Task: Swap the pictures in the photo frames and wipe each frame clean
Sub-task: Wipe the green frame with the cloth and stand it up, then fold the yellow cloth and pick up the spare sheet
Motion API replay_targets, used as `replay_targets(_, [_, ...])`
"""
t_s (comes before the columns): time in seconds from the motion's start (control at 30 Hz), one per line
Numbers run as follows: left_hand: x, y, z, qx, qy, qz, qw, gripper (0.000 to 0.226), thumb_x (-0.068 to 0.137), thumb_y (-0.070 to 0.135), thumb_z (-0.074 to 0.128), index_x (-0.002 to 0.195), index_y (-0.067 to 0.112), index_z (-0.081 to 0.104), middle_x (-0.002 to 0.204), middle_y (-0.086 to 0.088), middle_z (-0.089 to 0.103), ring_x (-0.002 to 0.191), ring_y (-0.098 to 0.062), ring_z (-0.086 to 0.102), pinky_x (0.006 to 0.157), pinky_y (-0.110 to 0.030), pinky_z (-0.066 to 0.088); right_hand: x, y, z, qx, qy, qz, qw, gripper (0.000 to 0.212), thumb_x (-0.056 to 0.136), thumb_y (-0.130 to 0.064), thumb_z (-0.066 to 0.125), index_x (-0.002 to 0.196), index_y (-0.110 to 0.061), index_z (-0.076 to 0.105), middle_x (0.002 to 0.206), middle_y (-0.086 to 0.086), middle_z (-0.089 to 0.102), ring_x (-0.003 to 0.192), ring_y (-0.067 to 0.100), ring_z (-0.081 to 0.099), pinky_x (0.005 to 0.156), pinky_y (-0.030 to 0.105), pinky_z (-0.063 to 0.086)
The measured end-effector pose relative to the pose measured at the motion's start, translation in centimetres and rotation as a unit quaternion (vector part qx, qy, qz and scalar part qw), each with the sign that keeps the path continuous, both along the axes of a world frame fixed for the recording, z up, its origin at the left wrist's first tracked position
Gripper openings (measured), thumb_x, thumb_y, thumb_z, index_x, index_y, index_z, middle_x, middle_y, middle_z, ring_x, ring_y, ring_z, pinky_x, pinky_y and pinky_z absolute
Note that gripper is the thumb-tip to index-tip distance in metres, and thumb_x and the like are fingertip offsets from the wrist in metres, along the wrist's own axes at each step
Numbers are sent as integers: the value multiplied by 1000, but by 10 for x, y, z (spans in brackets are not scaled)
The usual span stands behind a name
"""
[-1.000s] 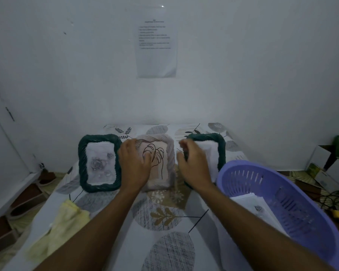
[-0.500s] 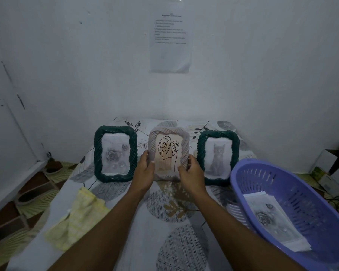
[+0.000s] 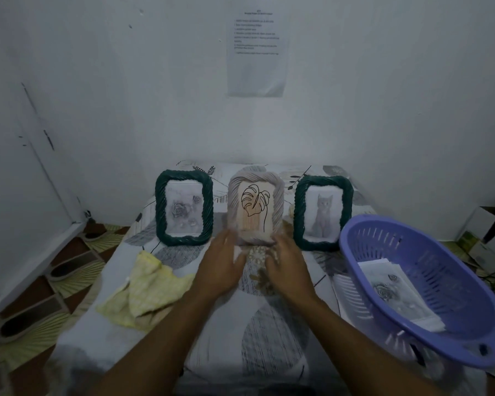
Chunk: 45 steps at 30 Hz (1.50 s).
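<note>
Three photo frames stand in a row along the far edge of the table (image 3: 269, 338), each with a picture in it: a green frame with roses (image 3: 183, 208) toward the far left corner, a pale frame with a leaf drawing (image 3: 255, 208) in the middle, and a green frame with a cat (image 3: 323, 212) toward the far right. The left hand (image 3: 222, 264) and right hand (image 3: 286, 267) sit just in front of the pale frame's lower corners, one on each side. Their fingers are mostly extended and hold nothing; motion blur hides whether the fingertips touch the frame. A yellow cloth (image 3: 146, 290) lies crumpled by the left edge, in nobody's grip. A purple basket (image 3: 463, 275) overhangs the right edge with loose prints (image 3: 395, 290) inside, a rose picture on top. Since every frame is upright and filled, the middle one looks just placed or about to be picked up. Which frames have been swapped or wiped cannot be told. The spare prints and the idle cloth suggest work remains.
</note>
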<state>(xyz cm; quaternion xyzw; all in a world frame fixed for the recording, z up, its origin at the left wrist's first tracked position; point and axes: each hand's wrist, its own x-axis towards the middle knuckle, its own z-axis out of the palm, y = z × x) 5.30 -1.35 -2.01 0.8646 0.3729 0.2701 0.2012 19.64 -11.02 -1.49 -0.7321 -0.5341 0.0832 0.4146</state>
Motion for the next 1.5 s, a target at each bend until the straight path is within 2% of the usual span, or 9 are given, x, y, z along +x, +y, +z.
replay_targets(0.2, [-40, -53, -27, 161, 220, 20, 962, 59, 87, 49, 28, 132, 18, 51, 141, -7, 50, 129, -27, 46, 109, -48, 32, -11, -54, -16, -98, -208, 42, 972, 43, 92, -27, 46, 133, -13, 51, 131, 7, 53, 119, 23, 48, 104, 37, 39])
replay_targets(0.5, [-75, -60, 12, 240, 197, -33, 950, 50, 86, 38, 36, 119, 11, 61, 128, -11, 59, 122, -29, 53, 107, -49, 35, -17, -72, -29, -113, -247, 24, 962, 47, 95, -34, 40, 135, -13, 51, 141, 10, 50, 129, 25, 45, 112, 41, 30])
replay_targets(0.7, [-122, -36, 7, 105, 238, 66, 963, 39, 91, 35, 35, 99, 9, 62, 109, -11, 63, 107, -30, 55, 99, -45, 35, -20, -76, -23, -124, -241, 23, 962, 49, 94, -34, 37, 134, -12, 52, 140, 12, 51, 128, 26, 46, 112, 42, 31])
replay_targets(0.83, [-128, -41, 10, -14, 46, 63, 997, 38, 86, 43, 33, 68, 18, 55, 68, 0, 61, 68, -20, 57, 63, -30, 39, -25, -78, -17, -141, -229, 32, 963, 44, 94, -31, 41, 131, -12, 54, 136, 11, 53, 126, 26, 47, 109, 39, 33])
replay_targets(0.93, [-115, -52, 37, -120, -125, 40, 984, 29, 88, 43, 49, 84, 23, 70, 79, 13, 67, 76, -2, 61, 68, -15, 45, -39, -76, 2, -116, -92, 71, 986, 44, 90, -36, 46, 127, -16, 58, 124, 5, 61, 113, 21, 56, 97, 36, 45])
replay_targets(1.07, [-82, -65, 73, -218, -254, 16, 942, 21, 96, 31, 53, 95, 21, 71, 92, 1, 70, 86, -13, 62, 77, -27, 49, -66, -65, 38, -50, 144, 124, 980, 48, 86, -40, 68, 130, -23, 57, 116, -4, 65, 101, 7, 63, 84, 20, 51])
replay_targets(1.2, [-64, -69, 91, -340, -383, 15, 859, 22, 98, 26, 50, 95, 16, 70, 95, -11, 69, 92, -28, 65, 87, -46, 54, -69, -58, 53, -19, 173, 130, 976, 46, 84, -24, 74, 126, -14, 59, 102, 0, 68, 88, 10, 64, 72, 15, 52])
replay_targets(1.37, [-47, -82, 113, -454, -507, -29, 732, 24, 101, 14, 41, 97, 4, 62, 86, -11, 67, 80, -18, 66, 68, -33, 59, -67, -56, 62, 20, 172, 140, 975, 43, 80, -17, 77, 120, -15, 61, 102, 0, 68, 93, 11, 63, 78, 19, 51])
replay_targets(1.5, [-44, -83, 127, -470, -564, -45, 677, 23, 101, 16, 41, 96, 5, 61, 88, -11, 67, 85, -20, 64, 80, -38, 56, -63, -57, 65, 17, 129, 150, 980, 19, 83, -18, 73, 100, -20, 66, 92, -7, 69, 85, 6, 64, 73, 23, 50])
